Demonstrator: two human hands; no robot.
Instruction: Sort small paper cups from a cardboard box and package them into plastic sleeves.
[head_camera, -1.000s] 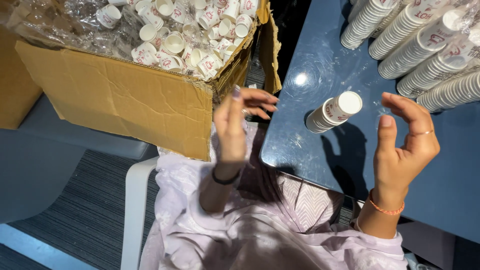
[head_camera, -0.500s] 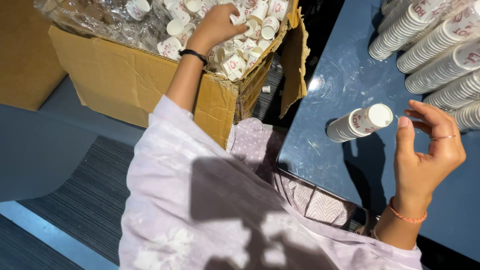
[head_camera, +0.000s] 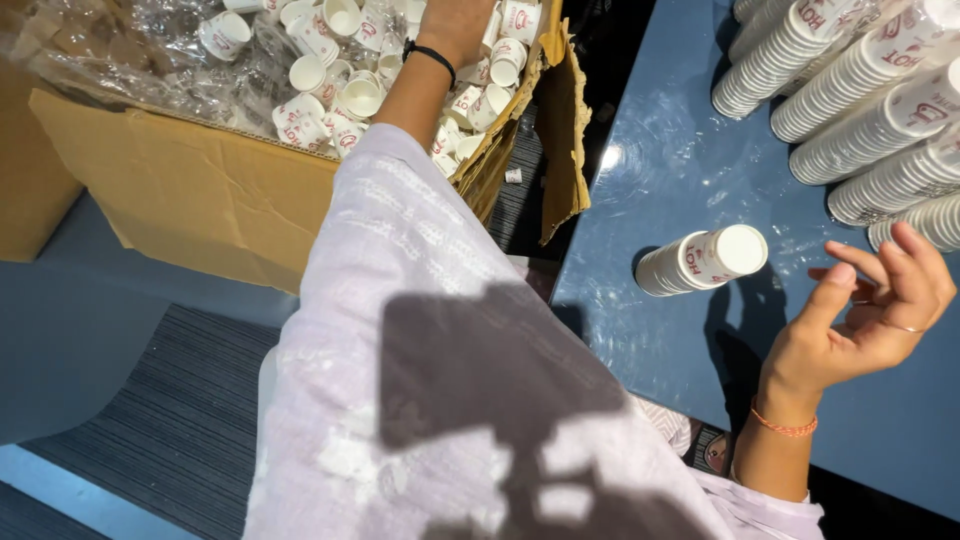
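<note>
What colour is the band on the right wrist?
Orange-red, a thin band below the right hand; only the head view shows it.

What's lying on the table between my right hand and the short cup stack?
Nothing: in the head view, only bare blue table and the hand's shadow separate the right hand from the short cup stack.

left hand (head_camera: 455, 20) fingers perhaps edge-cropped
</note>
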